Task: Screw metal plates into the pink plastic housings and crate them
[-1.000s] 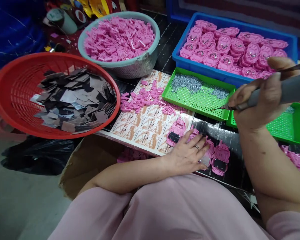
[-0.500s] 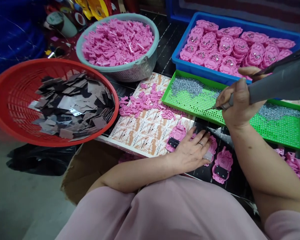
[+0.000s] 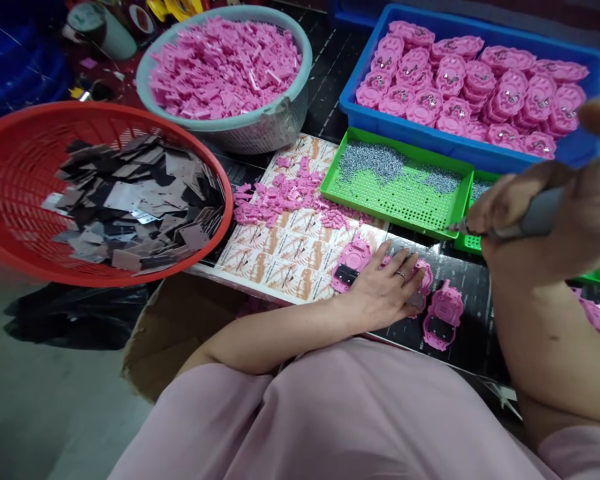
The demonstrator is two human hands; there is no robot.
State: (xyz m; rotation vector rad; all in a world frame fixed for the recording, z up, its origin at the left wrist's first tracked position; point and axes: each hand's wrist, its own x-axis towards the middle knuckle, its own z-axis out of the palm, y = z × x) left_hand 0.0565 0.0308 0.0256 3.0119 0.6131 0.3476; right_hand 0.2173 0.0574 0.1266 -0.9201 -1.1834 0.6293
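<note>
My left hand lies flat with spread fingers over a pink plastic casing, largely covering it; a ring is on one finger. Another pink casing with a black plate lies at its left, and a third pink casing with a black plate lies at its right. My right hand, blurred, is wrapped round a grey electric screwdriver. The tool's tip points left, above the edge of the green screw tray. The tool's rear is hidden by the hand.
Stacked pink casings fill a blue crate at the back. A red basket of thin plates and a grey-blue basket of pink parts stand left. Loose pink pieces lie on the patterned board.
My right hand has swung to the right with the screwdriver and looks nearer the camera. My left hand stays on the casing. The whole view has shifted slightly.
</note>
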